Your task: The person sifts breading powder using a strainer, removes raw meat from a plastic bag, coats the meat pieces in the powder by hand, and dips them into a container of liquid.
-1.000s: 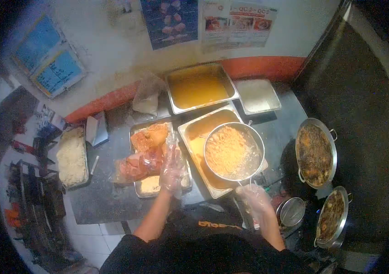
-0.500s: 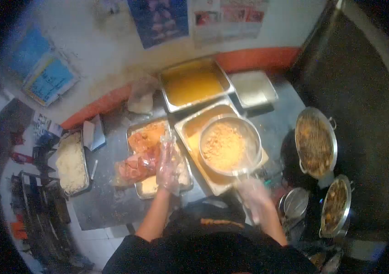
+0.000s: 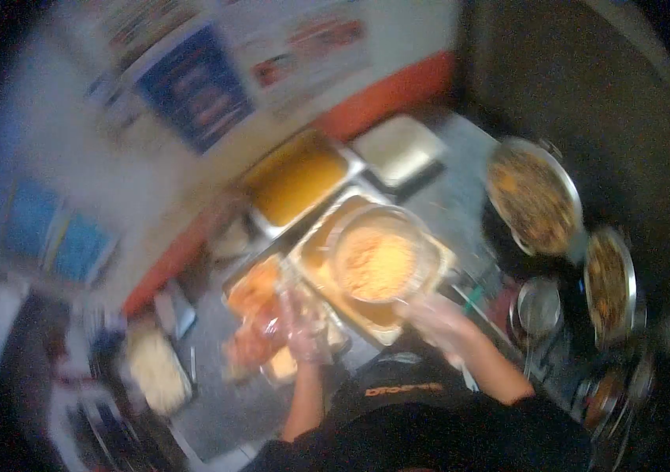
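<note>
My right hand, in a clear plastic glove, is closed at the near edge of a round metal sieve. Orange-yellow crumbs lie inside the sieve, which is over a long metal pan with a yellowish coating. My left hand, also gloved, is stretched out with its fingers pointing away from me. It lies against the right side of a clear plastic bag of reddish meat, above a tray with orange and pale food. Motion blur smears the finger edges.
A pan of orange-yellow liquid and a pan of white contents stand along the wall. At right are two large round pans of brown food and a smaller metal strainer. A white-filled tray sits at left.
The camera view has tilted and swung, so the whole counter appears rotated. My right hand shows less blur at the sieve's edge. My left hand stays beside the meat bag.
</note>
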